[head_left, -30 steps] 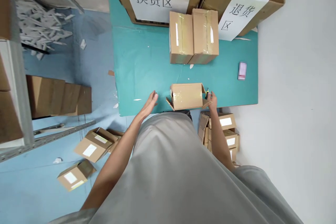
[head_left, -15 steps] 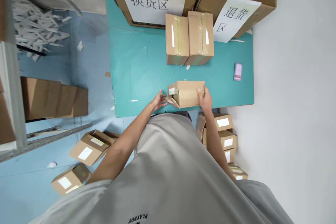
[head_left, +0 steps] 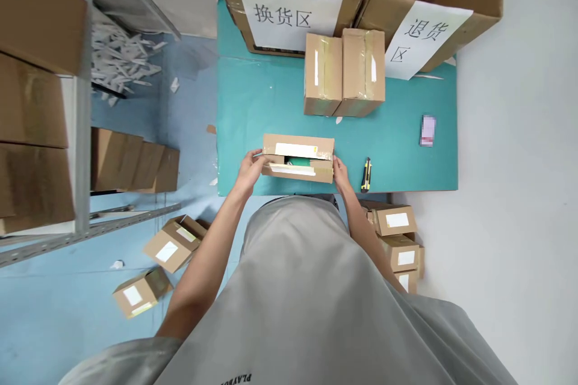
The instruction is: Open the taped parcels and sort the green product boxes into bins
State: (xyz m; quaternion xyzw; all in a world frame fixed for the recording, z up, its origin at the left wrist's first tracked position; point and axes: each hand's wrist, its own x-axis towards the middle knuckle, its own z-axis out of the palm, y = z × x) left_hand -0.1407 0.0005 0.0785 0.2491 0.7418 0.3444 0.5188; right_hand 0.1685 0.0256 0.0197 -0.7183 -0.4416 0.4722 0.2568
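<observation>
A cardboard box lies near the front edge of the teal table, its long top flaps parted. Through the gap a green thing shows inside, too little of it to name. My left hand grips the left end of the box, fingers at the flap. At the opposite end, my right hand holds the box with its fingers against the side. A black and yellow utility knife rests on the table just right of my right hand.
Two taped boxes stand side by side beyond, before two large open cartons with paper signs. A small blurred pink item lies at the right of the teal table. Shelving stands left; opened boxes lie on the floor.
The box has been turned so its parted top flaps face up. My left hand has gone from the loose flap to the box's left end. The utility knife now shows on the table.
</observation>
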